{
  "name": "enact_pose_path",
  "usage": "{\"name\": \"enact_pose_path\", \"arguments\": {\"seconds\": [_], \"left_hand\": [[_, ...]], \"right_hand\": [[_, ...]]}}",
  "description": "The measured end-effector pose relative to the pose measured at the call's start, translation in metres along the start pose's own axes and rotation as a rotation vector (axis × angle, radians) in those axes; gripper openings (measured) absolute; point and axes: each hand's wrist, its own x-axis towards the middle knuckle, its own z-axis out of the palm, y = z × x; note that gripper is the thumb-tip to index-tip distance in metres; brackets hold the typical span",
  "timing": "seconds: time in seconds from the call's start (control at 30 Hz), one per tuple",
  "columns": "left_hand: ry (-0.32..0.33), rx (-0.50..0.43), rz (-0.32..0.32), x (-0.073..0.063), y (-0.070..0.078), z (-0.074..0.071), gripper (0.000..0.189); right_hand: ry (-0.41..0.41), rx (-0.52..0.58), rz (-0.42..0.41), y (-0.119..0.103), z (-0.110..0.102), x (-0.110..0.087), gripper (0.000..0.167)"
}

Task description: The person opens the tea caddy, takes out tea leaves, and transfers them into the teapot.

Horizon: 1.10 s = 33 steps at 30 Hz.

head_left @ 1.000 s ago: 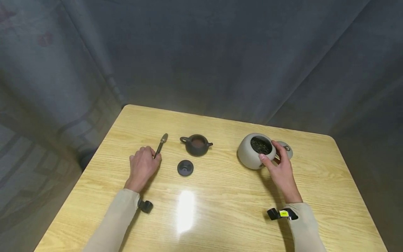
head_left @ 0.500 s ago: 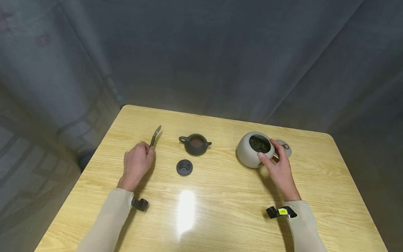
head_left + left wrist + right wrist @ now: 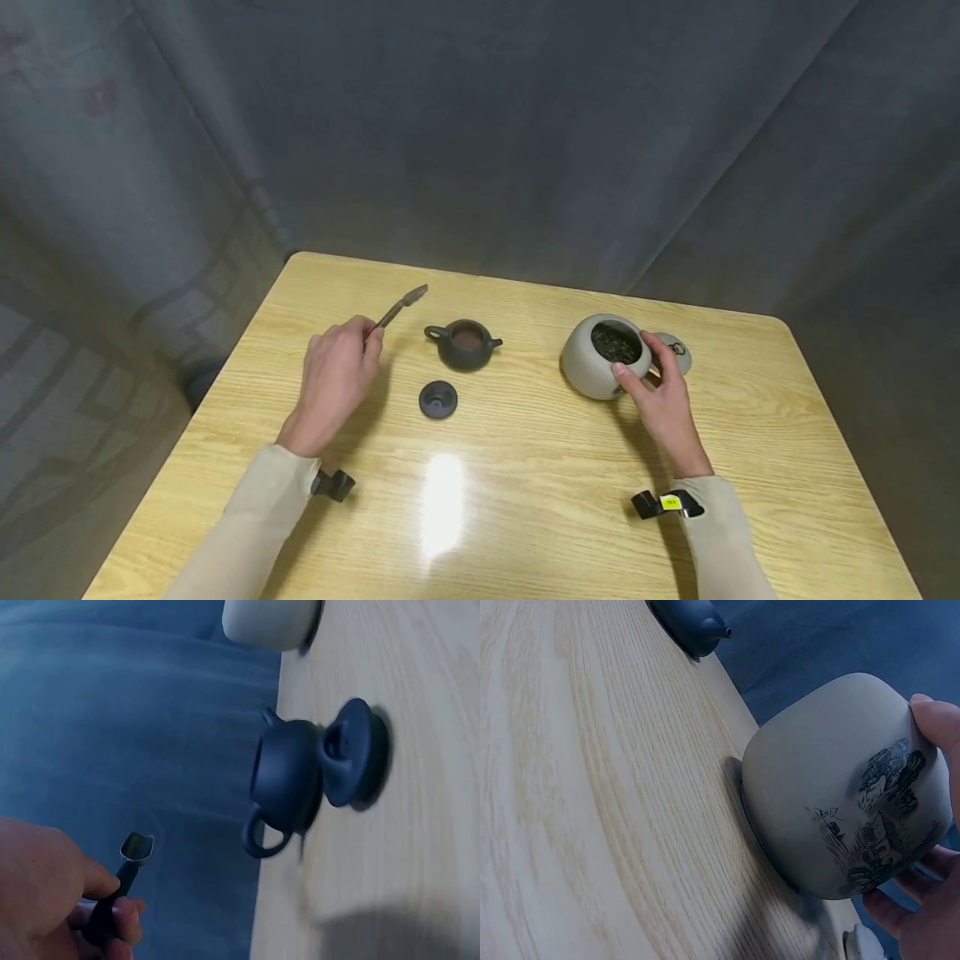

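My left hand [image 3: 339,375] grips the dark handle of a small tea scoop [image 3: 415,296], raised above the table at the left. In the left wrist view, the scoop's hollow metal head [image 3: 138,847] points away from the fingers. My right hand [image 3: 666,408] holds the rim and side of a grey tea jar [image 3: 588,367], thumb in front and fingers behind. Dark tea leaves [image 3: 615,343] show through its mouth. A landscape drawing decorates the jar [image 3: 817,780] in the right wrist view. Between the hands stands a lidless dark teapot [image 3: 467,354], handle to the left.
The round dark teapot lid [image 3: 438,400] lies in front of the teapot. Behind my right fingers lies the grey jar lid [image 3: 678,354], partly hidden. A grey curtain [image 3: 480,150] hangs behind the far edge of the wooden table [image 3: 525,517].
My left hand has lifted the tea scoop off the table and swung its head toward the right, nearer the teapot. The right hand keeps its hold on the tea jar.
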Motion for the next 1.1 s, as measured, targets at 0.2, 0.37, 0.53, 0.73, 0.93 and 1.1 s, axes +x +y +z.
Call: {"name": "enact_pose_path", "arguments": {"seconds": [0.2,0.37,0.53,0.73,0.93,1.1], "left_hand": [[0.017,0.019,0.109,0.004,0.020,-0.004,0.027],[-0.011,-0.004,0.176,0.004,0.039,-0.007,0.026],[-0.054,-0.045,0.213,0.005,0.061,-0.008,0.026],[-0.159,-0.105,0.253,0.010,0.085,0.000,0.027],[-0.311,-0.142,0.255,0.018,0.103,0.012,0.031],[-0.390,-0.139,0.255,0.020,0.114,0.021,0.034]], "right_hand": [[0.001,0.007,0.010,0.000,0.000,-0.001,0.079],[0.004,0.013,0.009,-0.001,0.000,-0.002,0.078],[0.010,0.017,0.004,-0.001,0.002,-0.001,0.077],[0.016,0.010,-0.005,0.002,0.003,0.000,0.076],[0.010,0.033,0.002,0.001,0.008,0.001,0.077],[-0.010,0.043,0.009,-0.002,0.011,0.001,0.078]]}}
